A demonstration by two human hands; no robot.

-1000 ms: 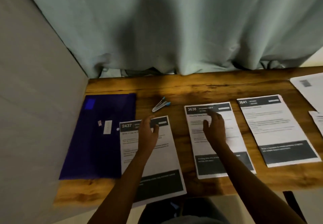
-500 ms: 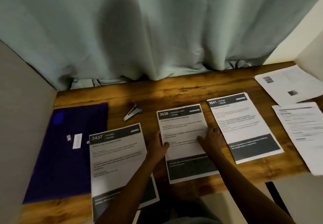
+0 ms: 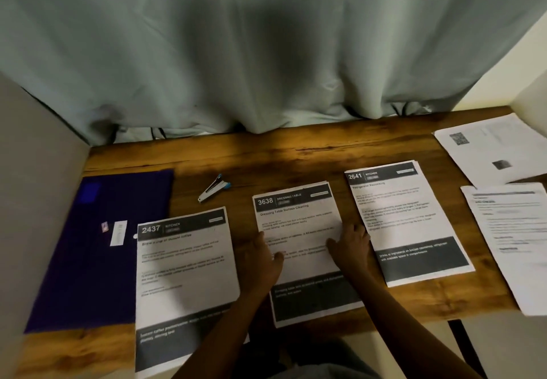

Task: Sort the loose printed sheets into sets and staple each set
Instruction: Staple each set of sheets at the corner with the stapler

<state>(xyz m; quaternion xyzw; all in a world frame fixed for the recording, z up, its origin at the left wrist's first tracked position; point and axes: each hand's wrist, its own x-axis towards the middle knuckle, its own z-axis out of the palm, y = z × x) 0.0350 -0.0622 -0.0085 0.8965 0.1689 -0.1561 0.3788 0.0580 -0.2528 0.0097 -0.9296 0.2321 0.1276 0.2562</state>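
Sheets headed 3638 (image 3: 297, 224) lie at the middle of the table (image 3: 296, 153). Left hand (image 3: 263, 263) and right hand (image 3: 352, 248) bracket the stack's sides, fingers flat, gripping nothing. Square every edge flush before fetching the stapler (image 3: 213, 190) lying beyond.
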